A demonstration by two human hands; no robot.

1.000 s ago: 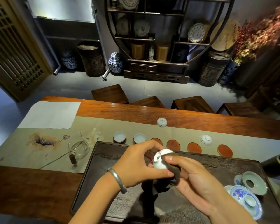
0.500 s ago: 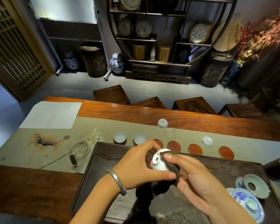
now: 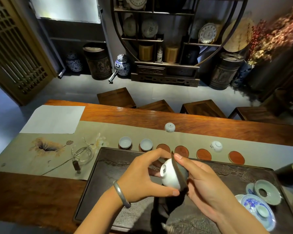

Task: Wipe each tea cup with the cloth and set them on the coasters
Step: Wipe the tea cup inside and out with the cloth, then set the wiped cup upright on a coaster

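So the cup (image 3: 170, 176) was up in the air over the dark tea tray (image 3: 98, 179), tipped on its side with the foot facing the left hand (image 3: 143, 176), which had it pinched between thumb underneath and fingers over the top. The right hand (image 3: 205, 188) was curled around the dark cloth (image 3: 182, 173), pressing it against the rim and mouth, the rest of the cloth dangling below. Best bet for this step, imo: turn the cup slowly with the left hand and let the cloth do the rubbing, keeping a firm pinch since glazed porcelain looked slippery. A strainer and blue-patterned saucer (image 3: 254, 209) sat on the tray's right end. Further out, two cups (image 3: 125, 142) already sat on coasters, four bare coasters (image 3: 203, 154) waited, and two upside-down cups (image 3: 216, 146) were left. The dangling cloth could easily snag something when setting down.
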